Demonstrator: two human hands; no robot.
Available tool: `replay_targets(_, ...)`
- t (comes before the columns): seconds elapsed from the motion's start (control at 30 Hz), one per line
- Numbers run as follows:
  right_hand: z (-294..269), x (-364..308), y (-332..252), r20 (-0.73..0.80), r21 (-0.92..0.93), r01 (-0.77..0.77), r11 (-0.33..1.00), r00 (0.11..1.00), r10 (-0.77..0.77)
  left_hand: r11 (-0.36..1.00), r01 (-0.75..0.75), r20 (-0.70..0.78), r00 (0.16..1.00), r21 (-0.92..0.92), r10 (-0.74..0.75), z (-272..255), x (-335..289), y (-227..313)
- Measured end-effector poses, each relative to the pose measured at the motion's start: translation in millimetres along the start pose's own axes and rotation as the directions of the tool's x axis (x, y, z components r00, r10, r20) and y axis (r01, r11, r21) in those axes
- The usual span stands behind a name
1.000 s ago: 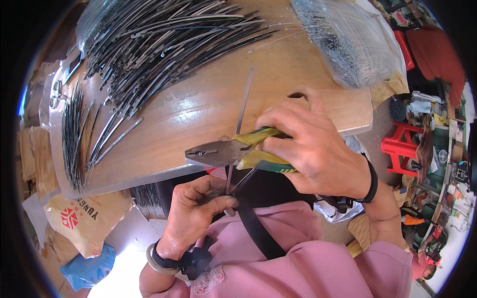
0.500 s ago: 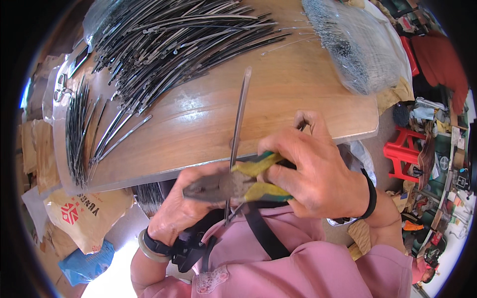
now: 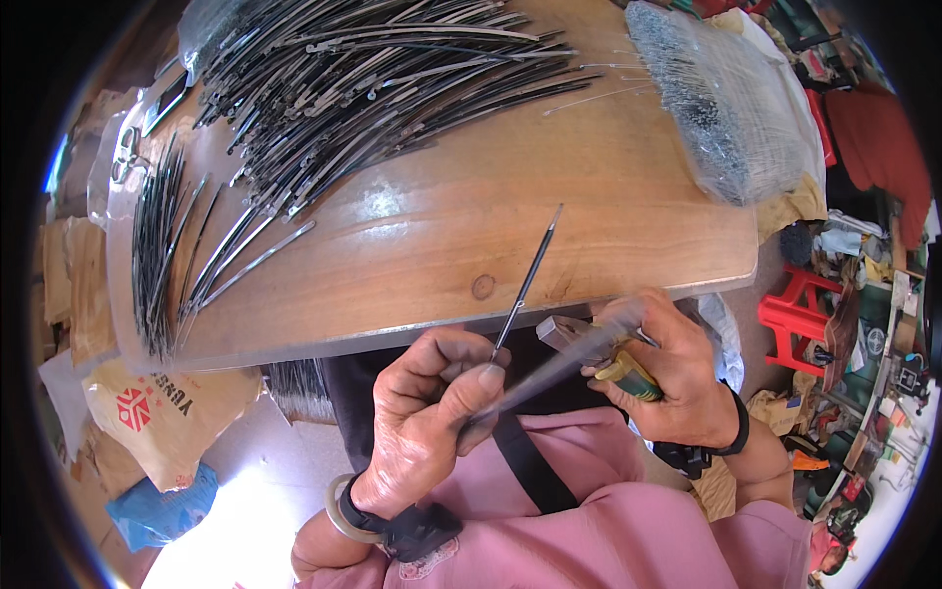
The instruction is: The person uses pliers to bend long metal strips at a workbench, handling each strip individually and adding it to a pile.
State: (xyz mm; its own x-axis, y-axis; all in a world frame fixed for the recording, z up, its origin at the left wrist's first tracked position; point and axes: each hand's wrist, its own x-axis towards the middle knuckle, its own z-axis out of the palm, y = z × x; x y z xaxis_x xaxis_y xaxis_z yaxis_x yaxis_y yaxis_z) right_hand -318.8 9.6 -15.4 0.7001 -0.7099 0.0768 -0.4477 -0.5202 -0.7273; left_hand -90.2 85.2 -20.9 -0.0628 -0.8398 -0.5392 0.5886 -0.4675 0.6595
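Observation:
My left hand (image 3: 417,417) is closed, with a thin dark rod-like strip (image 3: 530,278) pinched between thumb and fingers and slanting up to the right over the table edge. In my right hand (image 3: 677,368) is a pair of pliers with yellow-green handles (image 3: 633,377); their metal head points left, and part of the tool is hidden by my fingers. A second, flat grey strip (image 3: 564,365), smeared by motion, stretches between my two hands in front of the pliers. I cannot tell which hand grips it.
A big heap of black and grey strips (image 3: 373,98) covers the table's far left, beside a smaller bundle (image 3: 157,255) and scissors (image 3: 128,155). Clear plastic holds many thin wires (image 3: 731,118) at far right. A red stool (image 3: 797,319) stands right of the wooden table (image 3: 432,250).
My hands have moved apart, and the pliers have shifted right, away from my left hand. The upright strip has given way to a slanting dark one and a blurred one.

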Motion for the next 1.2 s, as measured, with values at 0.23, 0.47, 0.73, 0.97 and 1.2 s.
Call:
replay_targets(0.23, 5.2, -4.7, -11.0, 0.186, 0.174, -0.085, 0.981, 0.981, 0.052, 0.982, -0.109, -0.053, 0.992, 0.155, 0.118, 5.0, -4.0, -0.9)
replay_targets(0.47, 14.5, -5.2, -6.8, 0.228, -0.001, 0.059, 0.998, 0.972, -0.057, 0.984, -0.094, -0.085, 0.991, 0.151, 0.108, 0.5, 3.1, -5.9)
replay_targets(0.73, 13.5, 28.8, -14.2, 0.147, -0.051, 0.17, 0.984, 0.976, -0.161, 0.981, -0.193, -0.088, 0.978, -0.004, 0.192, -6.8, 9.1, 19.5)
replay_targets(0.97, 47.9, 33.6, -32.8, -0.085, 0.175, -0.016, 0.984, 0.996, 0.031, 0.888, -0.207, -0.222, 0.967, -0.411, 0.123, -0.1, 24.6, 25.0)
replay_targets(1.2, 54.0, 31.9, -33.4, -0.035, 0.17, -0.066, 0.983, 0.997, 0.073, 0.86, -0.236, -0.068, 0.971, -0.453, 0.231, -7.3, 41.1, 9.7)
